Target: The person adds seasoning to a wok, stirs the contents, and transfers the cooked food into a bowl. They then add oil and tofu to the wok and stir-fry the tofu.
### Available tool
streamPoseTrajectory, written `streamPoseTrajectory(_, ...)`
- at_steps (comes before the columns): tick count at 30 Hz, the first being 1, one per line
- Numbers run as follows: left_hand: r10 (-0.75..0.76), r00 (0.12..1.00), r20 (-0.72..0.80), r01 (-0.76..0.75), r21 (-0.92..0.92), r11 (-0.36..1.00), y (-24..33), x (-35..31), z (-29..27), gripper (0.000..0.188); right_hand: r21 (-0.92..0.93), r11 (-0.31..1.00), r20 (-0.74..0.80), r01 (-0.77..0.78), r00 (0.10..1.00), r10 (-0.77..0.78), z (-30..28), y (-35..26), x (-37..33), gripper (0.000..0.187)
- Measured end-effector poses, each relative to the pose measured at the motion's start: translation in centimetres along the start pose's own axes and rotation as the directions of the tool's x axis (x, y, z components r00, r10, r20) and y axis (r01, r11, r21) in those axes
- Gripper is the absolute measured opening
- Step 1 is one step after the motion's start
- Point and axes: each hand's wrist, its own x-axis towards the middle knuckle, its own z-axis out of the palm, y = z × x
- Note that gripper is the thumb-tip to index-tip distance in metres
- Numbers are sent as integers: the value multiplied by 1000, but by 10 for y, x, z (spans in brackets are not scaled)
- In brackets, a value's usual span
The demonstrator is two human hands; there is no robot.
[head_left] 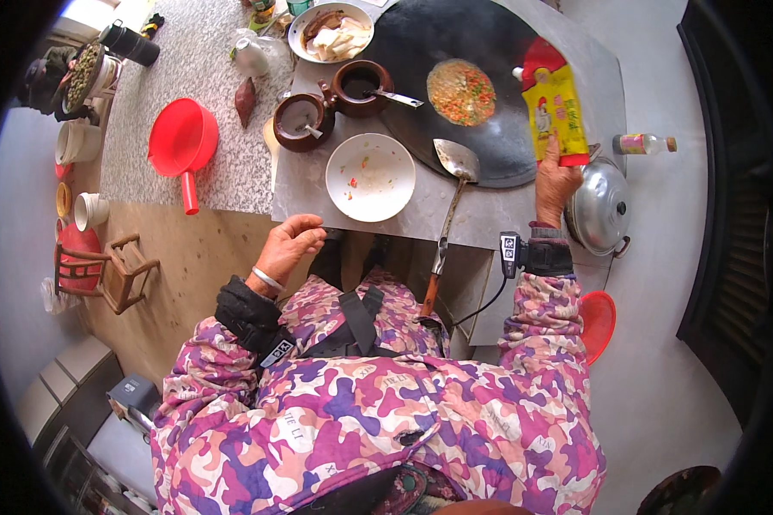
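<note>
My right hand is closed on the lower end of a red and yellow seasoning pouch, raised over the right side of a big dark wok. A round patch of pale food with orange, red and green bits lies in the wok. My left hand, empty and loosely curved with thumb and fingers apart, hovers by the counter's front edge. Beyond it is a white bowl with a few red and green scraps. A metal spatula rests against the wok's near rim, its wooden handle pointing toward me.
Two brown pots with spoons stand left of the wok, near a plate of pale slices. A red ladle lies farther left. Right of the wok are a lidded metal pot and a bottle. A wooden chair stands at left.
</note>
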Motion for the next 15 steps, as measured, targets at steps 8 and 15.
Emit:
streamPoseTrajectory(8, 9, 1000, 14, -9, -6, 1000, 1, 3, 1, 21, -62, 997, 32, 43, 999, -41, -2, -9, 4, 24)
streamPoseTrajectory(15, -31, 1000, -4, 31, 27, 999, -2, 2, 3, 24, 2, 1000, 66, 23, 998, -23, 4, 6, -2, 23)
